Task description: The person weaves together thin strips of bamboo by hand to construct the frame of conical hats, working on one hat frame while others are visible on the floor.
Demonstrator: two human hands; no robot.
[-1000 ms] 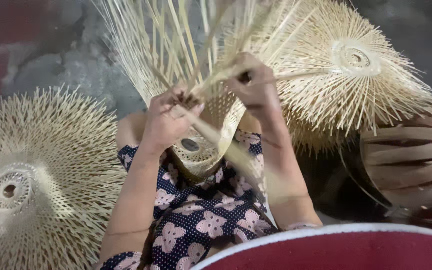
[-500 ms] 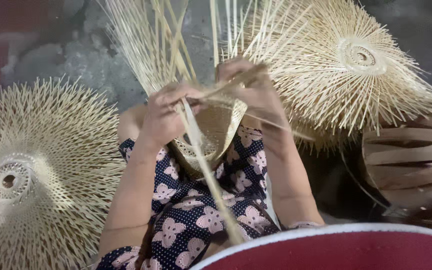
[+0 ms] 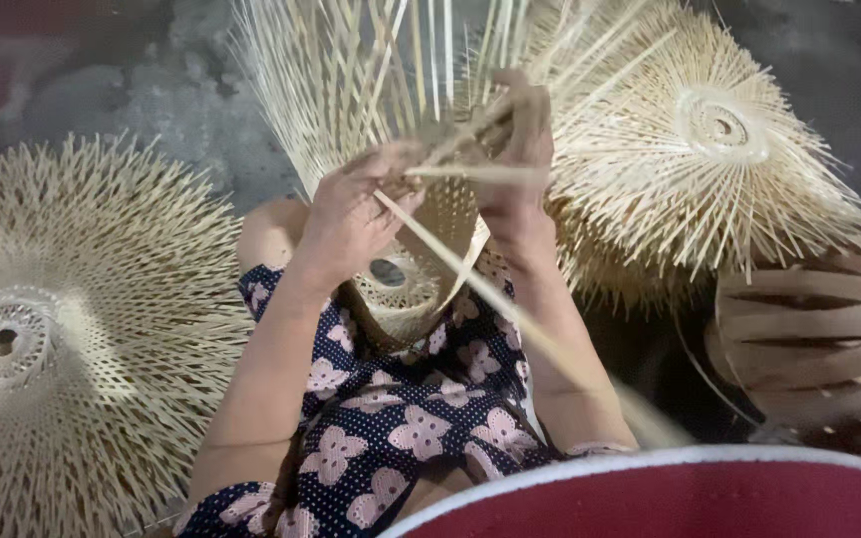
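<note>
A half-woven bamboo basket (image 3: pixel 406 284) rests in my lap, its many thin upright strips (image 3: pixel 351 90) fanning away from me. My left hand (image 3: pixel 351 214) grips the woven rim and pinches a flat weaving strip (image 3: pixel 510 314) that runs down to the right past my forearm. My right hand (image 3: pixel 515 169) is closed around the uprights at the rim, holding a strip crosswise between both hands.
A finished woven bamboo disc with spiky ends (image 3: pixel 62 339) lies on the left. Another such piece (image 3: pixel 710 149) lies at the upper right. A rounded basket of wide brown slats (image 3: pixel 819 349) stands at the right. A red rim (image 3: pixel 670 498) crosses the bottom. Grey concrete floor lies behind.
The long weaving strip has swung from pointing down over my lap to running out to the lower right. Both hands have shifted slightly upward along the rim.
</note>
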